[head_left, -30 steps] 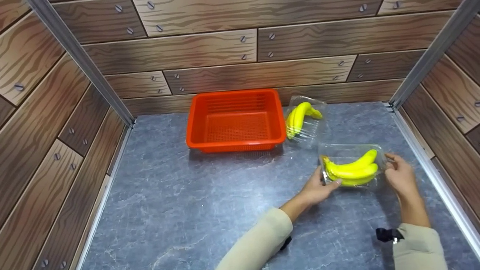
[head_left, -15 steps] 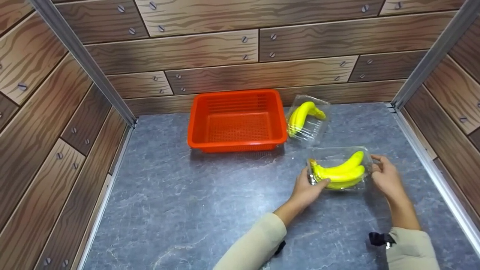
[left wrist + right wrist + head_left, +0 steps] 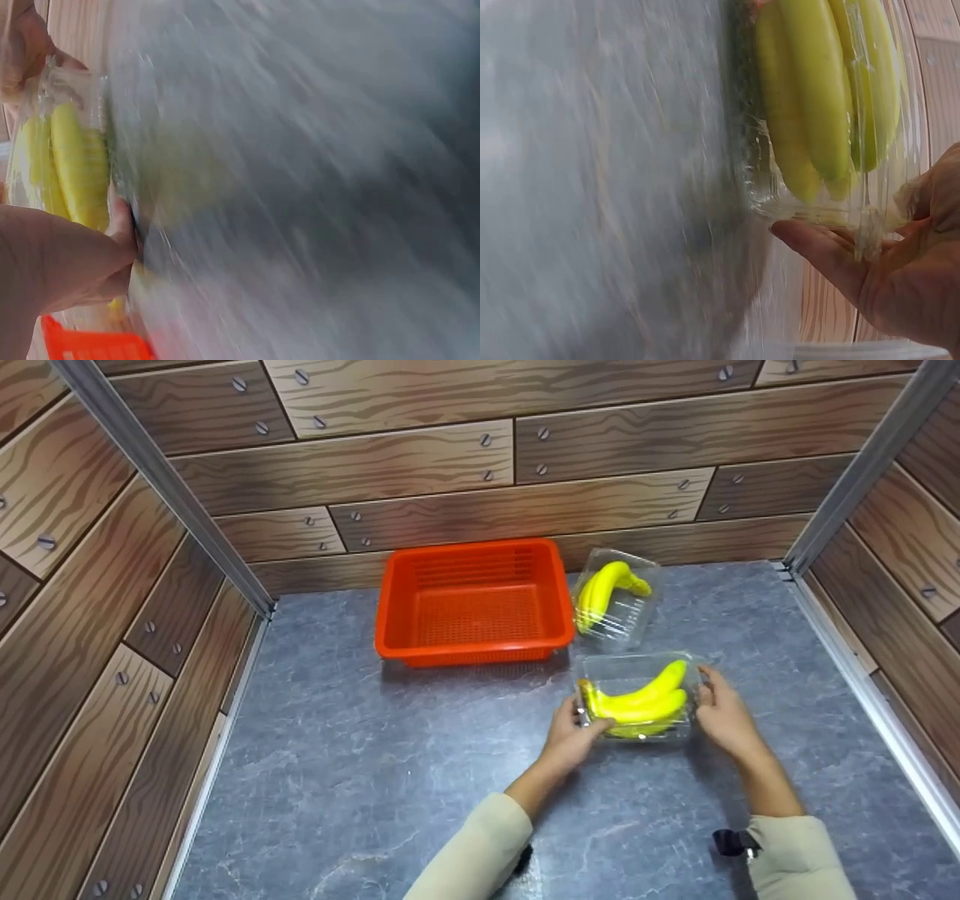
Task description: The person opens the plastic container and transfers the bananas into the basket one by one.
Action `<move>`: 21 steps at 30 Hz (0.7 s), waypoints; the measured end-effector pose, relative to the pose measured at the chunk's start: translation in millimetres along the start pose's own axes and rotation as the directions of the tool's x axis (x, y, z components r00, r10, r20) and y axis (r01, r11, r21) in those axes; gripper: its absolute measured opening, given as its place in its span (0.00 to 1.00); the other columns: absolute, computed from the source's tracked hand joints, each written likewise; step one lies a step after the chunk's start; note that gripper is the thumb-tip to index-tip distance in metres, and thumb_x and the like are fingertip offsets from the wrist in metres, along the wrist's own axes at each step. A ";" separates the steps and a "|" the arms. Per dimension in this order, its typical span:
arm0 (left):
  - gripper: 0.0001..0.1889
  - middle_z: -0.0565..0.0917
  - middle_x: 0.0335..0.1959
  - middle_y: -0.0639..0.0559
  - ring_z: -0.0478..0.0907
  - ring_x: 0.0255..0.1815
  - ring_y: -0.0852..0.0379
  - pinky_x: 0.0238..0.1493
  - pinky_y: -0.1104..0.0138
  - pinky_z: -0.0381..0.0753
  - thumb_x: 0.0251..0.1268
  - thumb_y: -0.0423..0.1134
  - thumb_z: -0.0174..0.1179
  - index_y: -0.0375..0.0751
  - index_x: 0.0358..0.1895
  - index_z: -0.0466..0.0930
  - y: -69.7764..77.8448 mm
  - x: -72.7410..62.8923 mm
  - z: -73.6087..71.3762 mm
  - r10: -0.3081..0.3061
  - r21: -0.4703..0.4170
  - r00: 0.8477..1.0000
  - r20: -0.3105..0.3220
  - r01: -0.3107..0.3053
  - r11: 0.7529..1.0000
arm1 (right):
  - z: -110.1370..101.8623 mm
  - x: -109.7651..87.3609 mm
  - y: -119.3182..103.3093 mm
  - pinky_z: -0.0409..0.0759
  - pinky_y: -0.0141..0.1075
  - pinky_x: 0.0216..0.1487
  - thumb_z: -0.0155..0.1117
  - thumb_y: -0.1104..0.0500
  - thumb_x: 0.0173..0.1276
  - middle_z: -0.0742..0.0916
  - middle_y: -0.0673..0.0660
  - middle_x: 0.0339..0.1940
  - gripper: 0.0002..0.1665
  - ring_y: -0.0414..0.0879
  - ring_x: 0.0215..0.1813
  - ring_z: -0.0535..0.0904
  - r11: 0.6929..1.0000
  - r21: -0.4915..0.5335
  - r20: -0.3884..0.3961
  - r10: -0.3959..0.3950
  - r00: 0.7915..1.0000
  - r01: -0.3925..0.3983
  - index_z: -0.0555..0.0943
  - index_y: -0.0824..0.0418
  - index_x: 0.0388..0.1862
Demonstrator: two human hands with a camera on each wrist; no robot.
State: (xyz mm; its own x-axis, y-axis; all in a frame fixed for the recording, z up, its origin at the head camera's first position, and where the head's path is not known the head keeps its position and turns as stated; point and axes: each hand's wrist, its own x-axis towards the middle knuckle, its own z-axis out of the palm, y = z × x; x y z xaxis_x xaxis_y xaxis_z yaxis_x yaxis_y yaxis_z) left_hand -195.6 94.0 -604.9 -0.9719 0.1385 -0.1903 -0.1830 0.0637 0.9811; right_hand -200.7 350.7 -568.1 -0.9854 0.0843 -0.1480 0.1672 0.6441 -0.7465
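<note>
A clear plastic clamshell box [image 3: 637, 666] with a bunch of yellow bananas [image 3: 637, 706] inside is held between both hands, slightly right of the middle in the head view. My left hand [image 3: 570, 741] grips the box's left end, thumb over the near corner. At the opposite end my right hand [image 3: 724, 712] holds the box by its edge; the right wrist view shows this hand [image 3: 907, 277] with fingers against the clear plastic. Behind lies a second clear box [image 3: 634, 626] with bananas [image 3: 607, 592]. Whether the held box touches the table is hard to tell.
A red-orange plastic basket [image 3: 474, 651] stands against the back wall, with the second box close to its right side. Wood-pattern walls [image 3: 420, 457] enclose the grey marbled table [image 3: 337, 765] at the back, left and right.
Both hands have carried the held box of bananas leftward across the table, to below the second box. The basket and second box stay where they were.
</note>
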 end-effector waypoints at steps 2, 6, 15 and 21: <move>0.38 0.84 0.60 0.41 0.81 0.58 0.53 0.57 0.65 0.83 0.59 0.39 0.73 0.36 0.74 0.72 -0.7 -0.7 -9.6 -0.027 -0.028 1.000 0.015 0.028 0.999 | 6.7 -0.3 -3.6 0.56 0.71 0.83 0.33 0.62 0.86 0.63 0.85 0.80 0.34 0.82 0.81 0.58 1.000 -0.023 -0.003 -0.012 1.000 0.012 0.51 0.73 0.86; 0.38 0.85 0.59 0.41 0.82 0.57 0.54 0.56 0.66 0.84 0.59 0.39 0.73 0.36 0.74 0.72 -3.0 -3.4 -27.1 -0.053 -0.063 0.998 0.037 0.055 0.996 | 20.7 -3.6 -12.4 0.56 0.71 0.83 0.34 0.62 0.86 0.65 0.84 0.79 0.34 0.81 0.81 0.60 0.999 -0.032 -0.009 -0.024 1.000 0.024 0.51 0.72 0.86; 0.39 0.84 0.65 0.40 0.82 0.57 0.55 0.64 0.60 0.84 0.60 0.38 0.72 0.35 0.76 0.71 -3.6 -9.4 -65.8 -0.093 -0.092 0.994 0.061 0.099 0.991 | 49.8 -12.3 -34.3 0.53 0.67 0.86 0.34 0.62 0.86 0.60 0.79 0.84 0.35 0.77 0.85 0.55 1.000 0.011 0.021 -0.028 0.999 0.028 0.49 0.70 0.87; 0.36 0.85 0.62 0.42 0.82 0.50 0.57 0.59 0.57 0.84 0.59 0.37 0.71 0.38 0.74 0.73 -2.0 -12.9 -85.8 -0.128 -0.094 0.991 0.047 0.132 0.987 | 65.1 -15.0 -46.9 0.49 0.64 0.88 0.33 0.63 0.86 0.58 0.79 0.85 0.34 0.75 0.86 0.53 0.997 0.033 0.018 -0.069 0.997 0.068 0.49 0.73 0.86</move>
State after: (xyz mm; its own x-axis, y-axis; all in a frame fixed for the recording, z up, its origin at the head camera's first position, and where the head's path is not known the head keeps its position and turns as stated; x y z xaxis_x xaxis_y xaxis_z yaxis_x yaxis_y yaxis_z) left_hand -195.3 7.3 -601.3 -0.9326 0.1751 -0.3156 -0.3225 -0.0120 0.9465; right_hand -191.6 269.7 -573.1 -0.9938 0.0263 -0.1080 0.1008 0.6226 -0.7760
